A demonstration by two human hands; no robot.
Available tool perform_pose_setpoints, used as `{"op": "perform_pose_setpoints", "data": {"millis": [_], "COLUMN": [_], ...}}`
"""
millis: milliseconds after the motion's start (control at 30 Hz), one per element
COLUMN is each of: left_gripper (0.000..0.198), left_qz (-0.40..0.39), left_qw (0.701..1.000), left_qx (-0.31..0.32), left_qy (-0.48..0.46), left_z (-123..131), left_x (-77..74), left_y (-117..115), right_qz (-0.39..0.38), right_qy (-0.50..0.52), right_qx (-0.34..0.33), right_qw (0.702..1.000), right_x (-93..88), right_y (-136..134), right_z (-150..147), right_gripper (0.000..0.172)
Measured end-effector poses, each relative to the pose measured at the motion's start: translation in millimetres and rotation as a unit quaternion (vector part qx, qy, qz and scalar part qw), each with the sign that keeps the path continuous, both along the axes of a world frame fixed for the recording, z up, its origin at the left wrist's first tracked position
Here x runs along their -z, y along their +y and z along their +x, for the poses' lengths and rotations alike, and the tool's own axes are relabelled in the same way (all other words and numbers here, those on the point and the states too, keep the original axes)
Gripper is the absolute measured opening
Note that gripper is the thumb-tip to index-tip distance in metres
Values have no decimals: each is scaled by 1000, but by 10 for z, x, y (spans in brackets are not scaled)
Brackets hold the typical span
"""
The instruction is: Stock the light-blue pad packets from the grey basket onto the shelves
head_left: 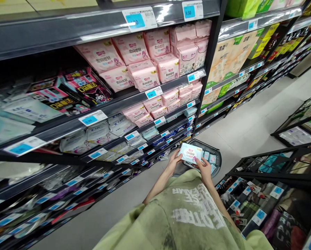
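Between my two hands is a light-blue soft pack [190, 152] with pink and dark printing, its printed face turned up. My left hand [174, 160] grips its left end, and my right hand [204, 168] holds the lower right corner with the thumb on top. Below the pack stands a dark plastic shopping basket [218, 162] on the floor, partly hidden by the pack and my hands. Several small light-blue packs [212, 158] lie inside it.
To the left runs a tall shelf with pink packs [145, 78], smaller pink packs [152, 104] and blue price tags. Large peach-coloured packs [220, 62] fill the shelf farther on. At the right is a black display rack [262, 163] with goods. Pale floor [251, 121] lies between.
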State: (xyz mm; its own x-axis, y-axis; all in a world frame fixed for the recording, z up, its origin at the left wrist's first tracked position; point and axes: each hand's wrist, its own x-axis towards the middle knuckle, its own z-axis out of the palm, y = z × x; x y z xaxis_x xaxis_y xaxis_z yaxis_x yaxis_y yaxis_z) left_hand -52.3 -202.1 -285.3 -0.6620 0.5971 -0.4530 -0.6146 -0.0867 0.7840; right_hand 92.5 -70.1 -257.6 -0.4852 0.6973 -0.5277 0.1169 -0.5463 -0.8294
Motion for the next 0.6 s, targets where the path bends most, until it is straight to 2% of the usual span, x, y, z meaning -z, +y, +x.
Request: {"op": "perform_pose_setpoints", "data": {"millis": [133,300,600], "left_gripper": [85,87,82], "left_qz": [-3,-16,-15], "left_qw": [1000,1000,999], "left_qx": [3,10,25], "left_qy": [7,13,22], "left_z": [-12,-11,7], "left_x": [-38,-43,-71], "left_y": [9,-3,-20], "right_qz": [28,31,25], "right_qy": [-2,-5,10], "right_qx": [-8,-26,-18], "right_qw": [1000,999,999], "right_x": [19,4,69], "right_y": [9,15,13], "right_z": [-4,17,23], "right_gripper": [88,97,88]}}
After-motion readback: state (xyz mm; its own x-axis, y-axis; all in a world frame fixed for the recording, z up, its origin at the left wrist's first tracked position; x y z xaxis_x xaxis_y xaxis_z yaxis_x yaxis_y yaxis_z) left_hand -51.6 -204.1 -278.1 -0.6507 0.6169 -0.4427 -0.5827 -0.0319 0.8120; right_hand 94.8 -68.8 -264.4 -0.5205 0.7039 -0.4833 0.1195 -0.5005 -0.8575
